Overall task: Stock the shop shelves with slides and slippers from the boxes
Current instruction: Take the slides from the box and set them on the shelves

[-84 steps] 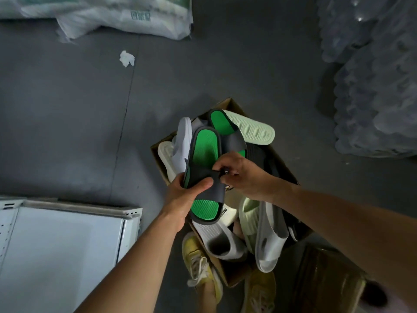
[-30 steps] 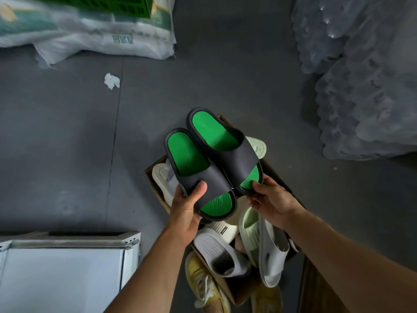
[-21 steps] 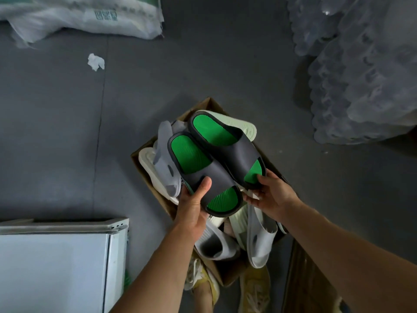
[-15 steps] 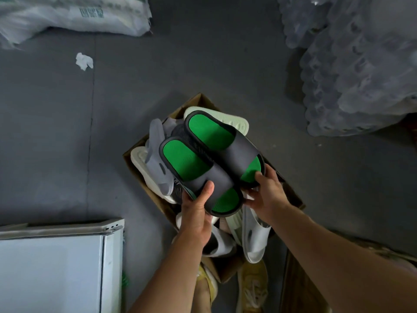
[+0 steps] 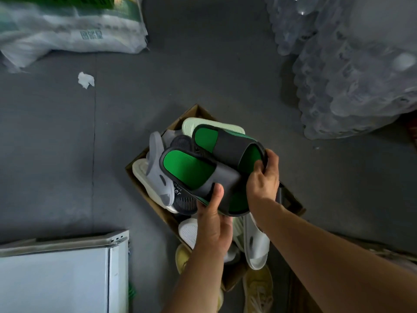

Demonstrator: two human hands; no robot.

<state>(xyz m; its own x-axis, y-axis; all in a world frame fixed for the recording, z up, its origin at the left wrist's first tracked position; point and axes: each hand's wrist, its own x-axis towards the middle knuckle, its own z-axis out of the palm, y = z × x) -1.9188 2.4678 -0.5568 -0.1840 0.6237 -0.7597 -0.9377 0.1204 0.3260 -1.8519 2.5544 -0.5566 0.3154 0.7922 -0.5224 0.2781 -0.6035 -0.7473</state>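
1. Head view: the near slide [image 5: 194, 171], black with a green footbed, is held above the cardboard box [image 5: 144, 177], with the left hand [image 5: 213, 224] gripping it from below, thumb pressed on its black strap.
2. The far slide [image 5: 228, 145], of the same colours, lies just beside and partly over the near one; the right hand [image 5: 262, 177] curls its fingers round its end rim.
3. The cardboard box stands on the grey floor [image 5: 67, 154], filled with a grey slipper [image 5: 158, 168], a pale green slide [image 5: 194, 124] at its far corner, a dark ribbed slide [image 5: 184, 199] and white slippers [image 5: 257, 247] at its near end.
4. A white shelf [image 5: 56, 274] fills the lower left corner of the frame.
5. White sacks [image 5: 74, 30] lie on the floor at the upper left, with a crumpled paper scrap [image 5: 85, 80] near them.
6. Wrapped bottle packs [image 5: 349, 64] are piled at the upper right.
7. Yellow shoes [image 5: 257, 288] show beneath the box's near end.
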